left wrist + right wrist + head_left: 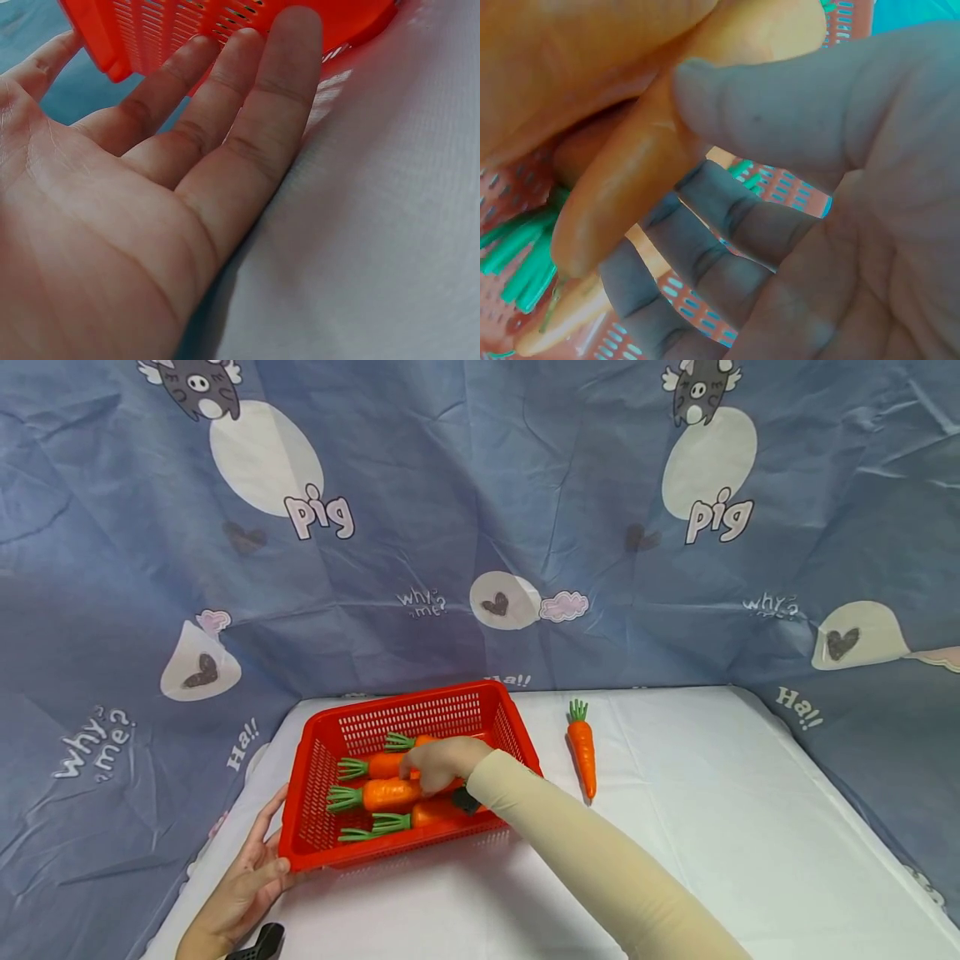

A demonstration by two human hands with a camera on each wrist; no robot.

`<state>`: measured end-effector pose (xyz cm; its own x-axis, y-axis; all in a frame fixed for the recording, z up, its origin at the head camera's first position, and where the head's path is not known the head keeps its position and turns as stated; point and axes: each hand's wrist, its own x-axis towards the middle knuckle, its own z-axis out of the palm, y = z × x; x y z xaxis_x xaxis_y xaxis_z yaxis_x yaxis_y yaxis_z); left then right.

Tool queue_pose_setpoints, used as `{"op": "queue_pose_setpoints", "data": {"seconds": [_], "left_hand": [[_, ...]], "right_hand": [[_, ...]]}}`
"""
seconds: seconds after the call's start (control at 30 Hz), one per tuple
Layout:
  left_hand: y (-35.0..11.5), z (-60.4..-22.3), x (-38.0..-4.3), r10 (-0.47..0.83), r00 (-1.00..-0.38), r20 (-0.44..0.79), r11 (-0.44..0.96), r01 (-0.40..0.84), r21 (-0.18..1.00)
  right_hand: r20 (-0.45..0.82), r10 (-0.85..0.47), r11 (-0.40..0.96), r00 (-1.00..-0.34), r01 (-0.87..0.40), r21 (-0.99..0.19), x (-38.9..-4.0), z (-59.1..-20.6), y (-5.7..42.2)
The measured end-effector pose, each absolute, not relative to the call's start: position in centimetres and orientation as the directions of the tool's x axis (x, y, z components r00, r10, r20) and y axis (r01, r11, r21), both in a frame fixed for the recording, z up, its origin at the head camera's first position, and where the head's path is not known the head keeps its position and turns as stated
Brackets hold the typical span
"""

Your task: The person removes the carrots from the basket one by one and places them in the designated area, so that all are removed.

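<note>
My right hand [442, 760] reaches down into the red plastic basket [412, 702]. In the right wrist view its thumb presses on a carrot [622, 195] while the fingers curl behind, pinching it. Other orange carrots [390, 795] with green tops lie in the basket, partly hidden by the hand and forearm. At the basket's near left corner is my left hand [247, 881], its fingers spread and fairly straight. The left wrist view has those fingertips touching the slotted wall [161, 30], with the palm apart from it.
One carrot [582, 752] lies on the white tablecloth [720, 810] to the right of the basket, its green top pointing away. A blue printed cloth [562, 527] hangs behind the table and along its sides.
</note>
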<state>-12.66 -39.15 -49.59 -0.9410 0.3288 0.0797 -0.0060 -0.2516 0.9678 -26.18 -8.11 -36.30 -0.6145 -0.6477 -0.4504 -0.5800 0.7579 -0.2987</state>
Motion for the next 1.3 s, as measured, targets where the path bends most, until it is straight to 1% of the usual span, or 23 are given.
{"op": "queue_pose_setpoints", "data": {"seconds": [0.17,0.37,0.6,0.8,1.17,1.3], "left_hand": [[-39.0,-49.6,-12.7,0.324,-0.943,0.069,-0.242,-0.012,0.97],[-38.8,-49.5,-12.9,0.313,-0.948,0.064,-0.225,-0.009,0.974],[-38.6,-49.7,-13.2,0.349,-0.932,0.103,-0.246,0.015,0.969],[-38.8,-49.8,-13.0,0.345,-0.934,0.095,-0.255,0.004,0.967],[-39.3,-50.0,-12.8,0.333,-0.938,0.094,-0.277,-0.002,0.961],[-39.3,-50.0,-12.8,0.327,-0.94,0.095,-0.27,0.004,0.963]], "right_hand": [[-0.442,-0.647,0.76,-0.621,-0.575,-0.305,-26.5,-36.2,-7.2],[-0.416,-0.675,0.737,-0.609,-0.57,-0.362,-27.2,-36.0,-6.2],[-0.379,-0.682,0.73,-0.625,-0.548,-0.409,-27.8,-35.7,-4.8],[-0.354,-0.679,0.728,-0.643,-0.527,-0.438,-28.0,-35.7,-4.2],[-0.364,-0.661,0.727,-0.657,-0.439,-0.528,-28.5,-35.6,-2.7],[-0.349,-0.667,0.706,-0.658,-0.408,-0.579,-28.8,-35.8,-2.1]]}}
